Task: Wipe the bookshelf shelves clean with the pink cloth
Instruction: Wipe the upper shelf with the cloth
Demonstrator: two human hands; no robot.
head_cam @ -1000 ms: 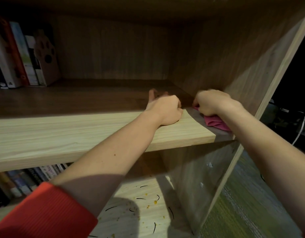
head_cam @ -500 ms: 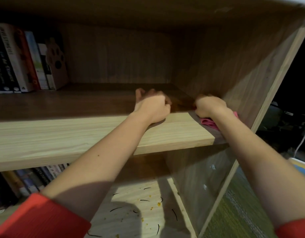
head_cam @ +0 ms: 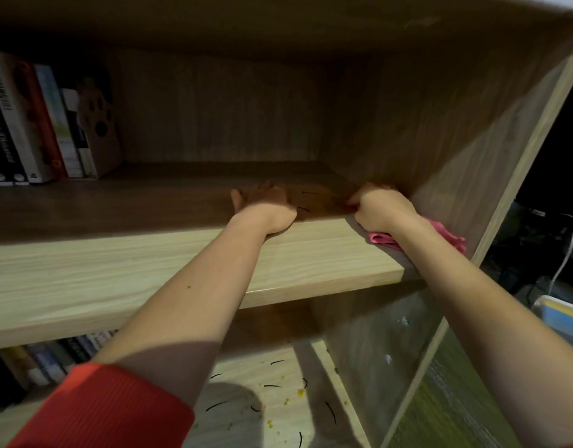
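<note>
A wooden shelf board (head_cam: 149, 273) runs across the view at chest height. My right hand (head_cam: 380, 210) grips the bunched pink cloth (head_cam: 446, 236) in the shelf's right corner, against the side panel; most of the cloth is hidden under the hand and wrist. My left hand (head_cam: 262, 206) rests on the board a little to the left, thumb out and fingers reaching into the shadow. A few thin dark strands (head_cam: 302, 208) lie on the board between the two hands.
Upright books (head_cam: 30, 124) and a brown paw-print bookend (head_cam: 99, 130) stand at the shelf's left end. The lower shelf (head_cam: 272, 399) carries dark strands and yellow crumbs, with more books (head_cam: 52, 354) at its left. Right of the bookcase lie a green rug (head_cam: 456, 405) and a cable (head_cam: 563, 263).
Both hands have slid deeper into the shelf. The left hand has moved left and its fingers have uncurled. The right hand has pushed the cloth further into the corner.
</note>
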